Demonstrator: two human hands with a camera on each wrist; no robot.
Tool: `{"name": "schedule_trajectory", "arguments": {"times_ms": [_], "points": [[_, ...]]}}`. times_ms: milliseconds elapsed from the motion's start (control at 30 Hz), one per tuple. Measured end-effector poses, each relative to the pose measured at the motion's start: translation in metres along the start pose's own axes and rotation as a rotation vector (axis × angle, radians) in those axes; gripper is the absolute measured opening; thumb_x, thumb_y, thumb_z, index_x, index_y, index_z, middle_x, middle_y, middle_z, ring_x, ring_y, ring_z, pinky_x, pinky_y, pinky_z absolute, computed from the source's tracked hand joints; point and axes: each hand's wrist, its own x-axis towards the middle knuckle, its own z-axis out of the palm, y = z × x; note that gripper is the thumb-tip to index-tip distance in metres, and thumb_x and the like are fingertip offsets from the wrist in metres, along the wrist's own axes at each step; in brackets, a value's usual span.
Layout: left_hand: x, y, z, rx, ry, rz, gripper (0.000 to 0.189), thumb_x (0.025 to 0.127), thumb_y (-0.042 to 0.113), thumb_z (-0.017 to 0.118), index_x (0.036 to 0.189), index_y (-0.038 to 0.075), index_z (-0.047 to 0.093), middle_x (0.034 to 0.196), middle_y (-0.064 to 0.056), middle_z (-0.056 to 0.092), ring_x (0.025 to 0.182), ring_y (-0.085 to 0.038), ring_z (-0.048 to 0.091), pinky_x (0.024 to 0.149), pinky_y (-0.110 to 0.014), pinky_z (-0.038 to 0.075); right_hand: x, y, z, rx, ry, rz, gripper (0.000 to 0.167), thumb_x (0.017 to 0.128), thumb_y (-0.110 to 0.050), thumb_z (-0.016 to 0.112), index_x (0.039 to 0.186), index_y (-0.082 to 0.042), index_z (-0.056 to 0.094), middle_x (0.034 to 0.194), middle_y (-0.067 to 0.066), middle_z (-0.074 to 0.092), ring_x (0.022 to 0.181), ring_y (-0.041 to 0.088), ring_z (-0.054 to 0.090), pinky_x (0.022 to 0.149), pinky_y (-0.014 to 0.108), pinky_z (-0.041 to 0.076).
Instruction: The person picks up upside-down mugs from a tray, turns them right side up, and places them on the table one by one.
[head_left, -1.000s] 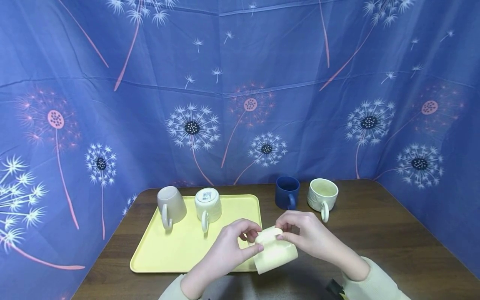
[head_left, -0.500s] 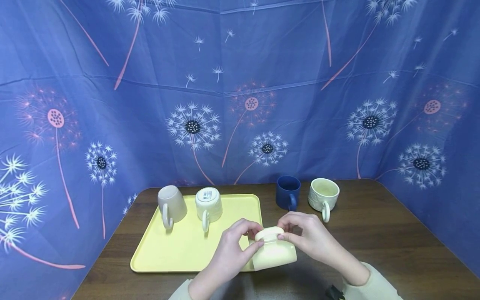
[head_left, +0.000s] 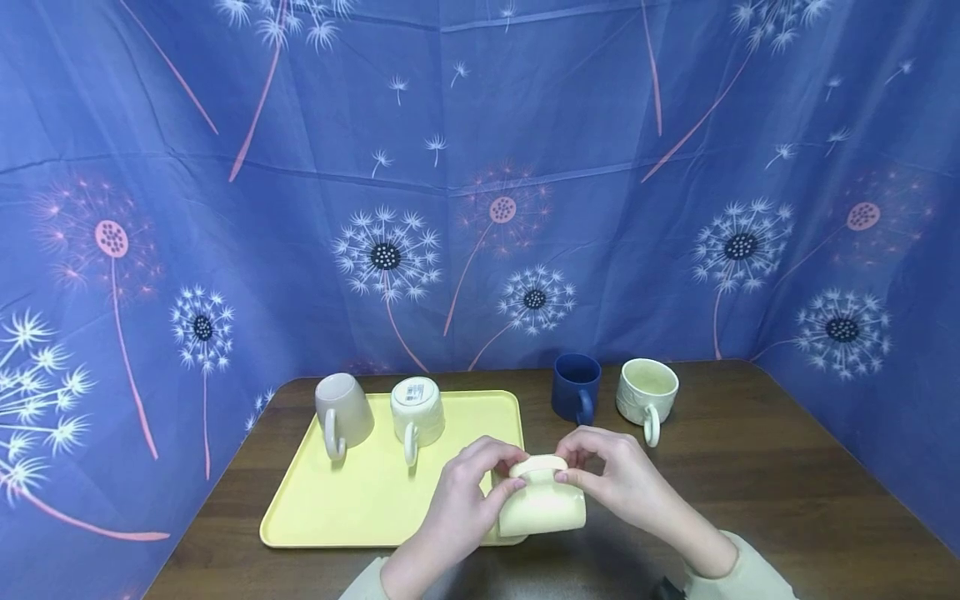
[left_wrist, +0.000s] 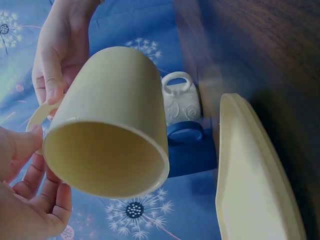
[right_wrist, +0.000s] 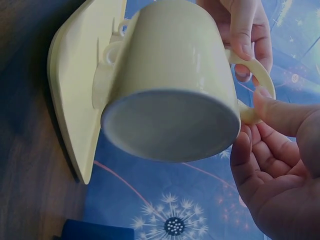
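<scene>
A pale yellow mug (head_left: 542, 510) lies on its side in the air over the tray's front right corner, its handle (head_left: 538, 463) uppermost. My left hand (head_left: 472, 492) pinches the handle near the rim between thumb and fingers. Close to the base, my right hand (head_left: 611, 475) pinches the same handle. The left wrist view looks into the mug's open mouth (left_wrist: 107, 160), which faces left. In the right wrist view the flat base (right_wrist: 172, 127) faces right, and thumb and fingers of the right hand (right_wrist: 285, 145) grip the handle (right_wrist: 266, 80).
On the yellow tray (head_left: 330, 508) a grey mug (head_left: 351, 408) and a white mug (head_left: 422, 417) stand upside down. A dark blue mug (head_left: 573, 383) and a white embossed mug (head_left: 637, 400) stand upright on the wooden table (head_left: 750, 450) at the back right. Blue cloth (head_left: 600, 167) hangs behind.
The yellow mug has turned from a tilt to nearly level and shifted slightly left. Both hands keep their grip on its handle. The other mugs have not moved.
</scene>
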Motion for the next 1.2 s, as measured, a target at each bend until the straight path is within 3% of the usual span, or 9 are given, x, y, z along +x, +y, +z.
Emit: {"name": "schedule_trajectory", "arguments": {"times_ms": [333,700,1200], "points": [[0.009,0.001,-0.005,0.072,0.001,0.050,0.024,0.076,0.011,0.075,0.099,0.015,0.068,0.092,0.007,0.065,0.077,-0.005,0.058,0.072,-0.021,0.048,-0.001,-0.002,-0.003,0.043,-0.028,0.061,0.020,0.074,-0.016,0.080,0.084,-0.021,0.063,0.077,-0.010,0.062,0.069,0.002,0.056,0.061,0.023,0.050],[0.018,0.005,-0.011,0.107,-0.089,0.069,0.022,0.077,0.010,0.074,0.097,0.017,0.070,0.093,0.008,0.065,0.088,-0.007,0.060,0.076,-0.025,0.049,-0.004,-0.003,-0.004,0.198,-0.142,0.083,0.019,0.078,-0.016,0.077,0.092,-0.017,0.064,0.083,-0.005,0.064,0.071,0.005,0.059,0.062,0.023,0.051],[0.025,0.007,-0.016,0.145,-0.168,0.182,0.022,0.073,0.007,0.074,0.092,0.018,0.071,0.089,0.006,0.063,0.085,-0.010,0.058,0.077,-0.022,0.047,0.003,-0.005,-0.008,0.623,-0.428,0.188,0.017,0.086,0.001,0.063,0.103,0.002,0.061,0.092,0.018,0.064,0.087,0.006,0.061,0.075,0.028,0.054]]}}
